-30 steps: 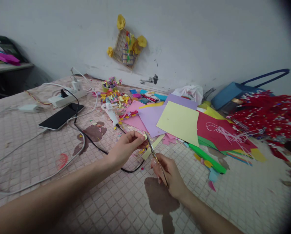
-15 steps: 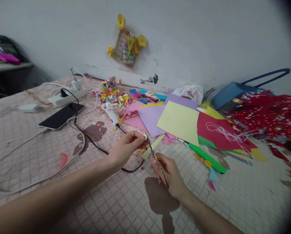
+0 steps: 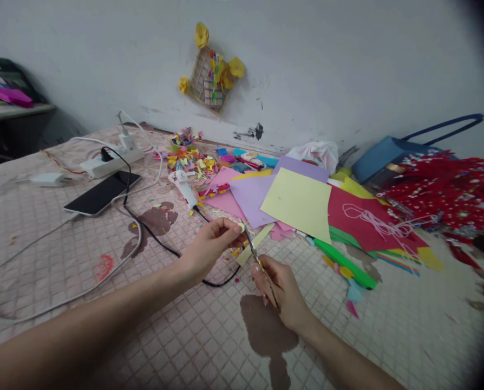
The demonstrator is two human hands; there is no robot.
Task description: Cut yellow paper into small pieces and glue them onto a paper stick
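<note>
Between the thumb and fingers of my left hand (image 3: pixel 212 244) is a small pale yellow piece of paper (image 3: pixel 242 228), only its edge showing. My right hand (image 3: pixel 280 290) is closed around a pair of scissors (image 3: pixel 256 258), its handles partly hidden by the fingers. The blades point up and away from me and meet the paper piece at my left fingertips. Whether the blades are parted is too small to tell. Just beyond the scissors, a pale yellow paper strip (image 3: pixel 255 245) lies on the table among small scraps.
Coloured paper sheets (image 3: pixel 296 203) overlap ahead, right of a white glue gun (image 3: pixel 184 189) and paper scraps (image 3: pixel 195 165). A black cable (image 3: pixel 155 237) passes behind my left wrist. At left lie a phone (image 3: pixel 102 194) and a power strip (image 3: pixel 112 162). Red decorations (image 3: pixel 449 189) stand at right.
</note>
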